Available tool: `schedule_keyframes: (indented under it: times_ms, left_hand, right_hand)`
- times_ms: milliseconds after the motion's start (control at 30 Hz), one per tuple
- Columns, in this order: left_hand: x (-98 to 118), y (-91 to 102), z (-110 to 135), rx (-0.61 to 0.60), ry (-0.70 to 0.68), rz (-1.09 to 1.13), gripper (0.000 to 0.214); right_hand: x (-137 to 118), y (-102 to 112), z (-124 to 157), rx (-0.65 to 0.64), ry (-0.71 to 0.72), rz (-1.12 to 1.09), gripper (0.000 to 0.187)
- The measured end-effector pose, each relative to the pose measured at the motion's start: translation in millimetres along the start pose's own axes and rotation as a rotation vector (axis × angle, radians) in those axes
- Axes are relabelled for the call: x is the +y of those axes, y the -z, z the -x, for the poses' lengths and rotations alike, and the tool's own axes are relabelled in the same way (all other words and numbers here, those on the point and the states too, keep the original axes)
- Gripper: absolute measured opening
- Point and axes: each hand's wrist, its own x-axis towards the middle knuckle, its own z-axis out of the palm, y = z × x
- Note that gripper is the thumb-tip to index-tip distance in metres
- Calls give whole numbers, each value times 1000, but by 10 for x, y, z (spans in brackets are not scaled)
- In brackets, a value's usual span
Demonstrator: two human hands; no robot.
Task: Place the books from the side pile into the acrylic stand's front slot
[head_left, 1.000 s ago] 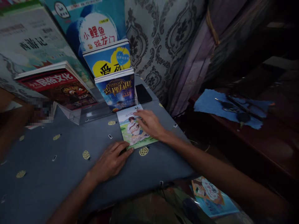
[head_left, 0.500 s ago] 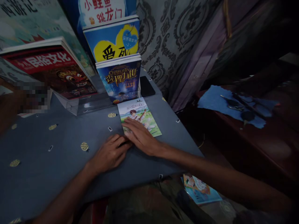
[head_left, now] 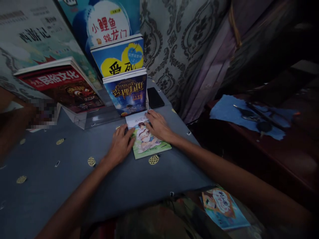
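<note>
Where fingers (head_left: 155,119) rest, booklet (head_left: 147,141) — partly beneath, flat

The hands (head_left: 159,127) have parted, shifting up the booklet (head_left: 148,147).

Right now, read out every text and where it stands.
"西游记": green book
"小鲤鱼跳龙门": blue book
"爱死": heart book
"CHARLIE", "查理九世": navy book
"民俗文化": red book
Flat booklet: title partly covered.
Lower-right book, remaining small print: too blurred.
</note>
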Motion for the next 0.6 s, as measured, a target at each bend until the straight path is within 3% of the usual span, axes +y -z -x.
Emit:
schedule_keyframes:
  times_ms: [100, 267, 400, 500, 600]
  left_hand:
    - [-43, -123, -137, 19, 131, -7, 45]
    - [-61, -167, -228, 68, 191, 214, 46]
    - [-108, -188, -267, 170, 278, 660, 51]
    - [-92, -243, -277, 285, 421, 1051, 59]
    - [-11, -261, -262, 261, 595, 1367, 61]
  right_hand:
    - [37, -41, -27, 43, -25, 23, 49]
    - [15, -59, -7, 51, -37, 20, 50]
    - [25, -79, -17, 75, -50, -21, 50]
    - [67, -105, -18, 94, -46, -83, 50]
    - [108, -127, -3, 109, -24, -156, 49]
